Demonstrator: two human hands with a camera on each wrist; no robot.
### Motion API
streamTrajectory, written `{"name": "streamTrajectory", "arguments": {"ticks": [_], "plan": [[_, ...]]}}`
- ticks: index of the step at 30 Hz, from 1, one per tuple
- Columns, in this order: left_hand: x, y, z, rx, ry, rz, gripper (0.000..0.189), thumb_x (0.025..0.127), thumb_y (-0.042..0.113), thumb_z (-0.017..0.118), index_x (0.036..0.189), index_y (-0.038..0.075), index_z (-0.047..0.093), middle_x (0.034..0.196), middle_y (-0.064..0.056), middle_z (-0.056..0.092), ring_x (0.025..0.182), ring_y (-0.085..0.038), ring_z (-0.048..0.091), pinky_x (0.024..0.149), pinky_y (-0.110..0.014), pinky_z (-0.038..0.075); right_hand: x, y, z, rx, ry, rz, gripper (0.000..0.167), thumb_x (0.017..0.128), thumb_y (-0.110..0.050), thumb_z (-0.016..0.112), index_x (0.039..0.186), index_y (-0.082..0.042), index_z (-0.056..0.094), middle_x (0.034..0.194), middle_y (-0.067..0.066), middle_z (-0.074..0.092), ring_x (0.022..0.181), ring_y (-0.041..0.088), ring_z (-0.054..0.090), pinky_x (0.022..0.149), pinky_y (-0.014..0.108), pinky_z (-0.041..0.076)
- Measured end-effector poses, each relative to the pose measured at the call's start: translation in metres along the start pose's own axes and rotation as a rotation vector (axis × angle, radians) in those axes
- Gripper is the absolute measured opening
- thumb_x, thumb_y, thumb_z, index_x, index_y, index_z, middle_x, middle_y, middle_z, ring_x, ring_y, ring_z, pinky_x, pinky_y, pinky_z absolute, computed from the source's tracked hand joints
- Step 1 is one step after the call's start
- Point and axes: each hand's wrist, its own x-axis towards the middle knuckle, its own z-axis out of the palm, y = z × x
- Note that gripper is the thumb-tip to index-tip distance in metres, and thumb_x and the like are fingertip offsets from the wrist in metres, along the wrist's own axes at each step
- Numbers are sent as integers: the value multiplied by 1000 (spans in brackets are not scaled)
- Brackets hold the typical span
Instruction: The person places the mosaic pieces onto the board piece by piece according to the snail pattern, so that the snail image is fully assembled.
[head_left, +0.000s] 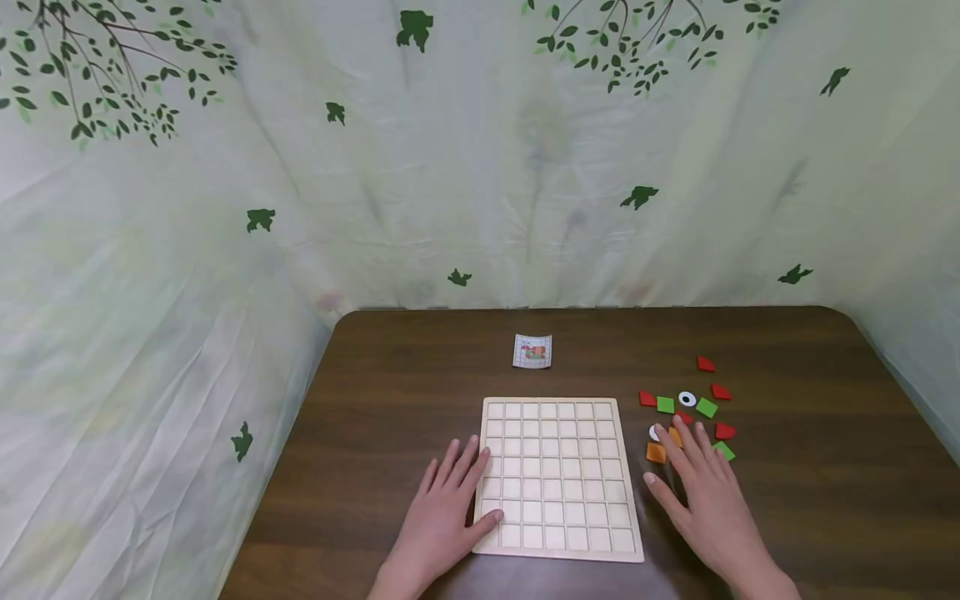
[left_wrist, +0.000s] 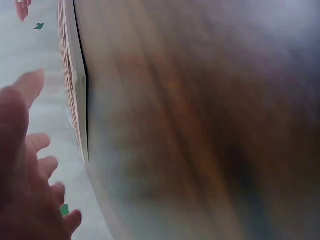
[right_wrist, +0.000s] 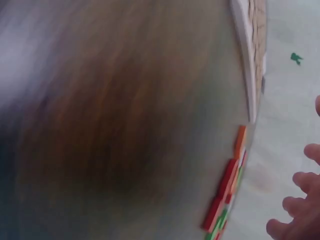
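A pale wooden grid board (head_left: 559, 489) lies flat on the brown table. My left hand (head_left: 441, 517) is at the board's left edge, fingers spread, thumb over its lower left cells; whether it touches cannot be told. To the right, my right hand (head_left: 702, 504) is over the near side of a loose group of tiles, fingers extended and holding nothing. Among them are a red tile (head_left: 725, 431), a green square (head_left: 707, 407), an orange square (head_left: 656, 452) and a white disc with a black centre (head_left: 687, 399). The fingers partly hide some tiles.
A small picture card (head_left: 532, 352) with a coloured figure on a grid lies behind the board. The table (head_left: 390, 375) has rounded far corners. A pale curtain (head_left: 450, 167) with leaf and bird prints hangs behind and beside it.
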Motion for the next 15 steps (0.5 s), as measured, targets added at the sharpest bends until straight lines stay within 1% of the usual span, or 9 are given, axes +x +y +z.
{"name": "streamTrajectory", "arguments": {"ticks": [4, 6, 9, 12, 15], "plan": [[-3, -3, 0, -154, -89, -3, 87, 88, 61, 62, 156, 19, 28, 164, -3, 16, 149, -29, 13, 113, -56, 25, 2, 9, -2, 76, 11, 14, 69, 94, -35, 66, 153, -13, 37, 159, 17, 24, 146, 42, 11, 109, 70, 12], [-5, -4, -1, -255, -131, -5, 90, 87, 58, 66, 157, 18, 26, 164, -5, 14, 149, -29, 11, 113, -55, 24, 3, 13, -3, 127, 9, 25, 69, 94, -32, 67, 152, -11, 38, 159, 17, 25, 145, 44, 14, 107, 71, 15], [-6, -5, -1, -361, -173, -6, 95, 85, 54, 70, 158, 18, 22, 164, -6, 12, 149, -29, 9, 114, -55, 22, 7, 18, -7, 175, -1, 40, 67, 94, -29, 67, 151, -8, 39, 158, 19, 26, 142, 47, 20, 102, 74, 23], [-7, -6, -1, -403, -200, -6, 97, 83, 51, 73, 158, 16, 21, 164, -6, 11, 150, -28, 7, 115, -55, 18, 11, 23, -10, 190, -27, 53, 63, 95, -27, 67, 149, -6, 42, 155, 20, 32, 138, 48, 28, 99, 73, 28], [-7, -7, 0, -430, -210, -1, 98, 82, 46, 76, 157, 12, 24, 164, -7, 12, 149, -29, 7, 115, -55, 16, 15, 31, -14, 175, -51, 66, 57, 96, -26, 65, 145, -4, 46, 150, 22, 40, 133, 47, 35, 98, 70, 32]]}}
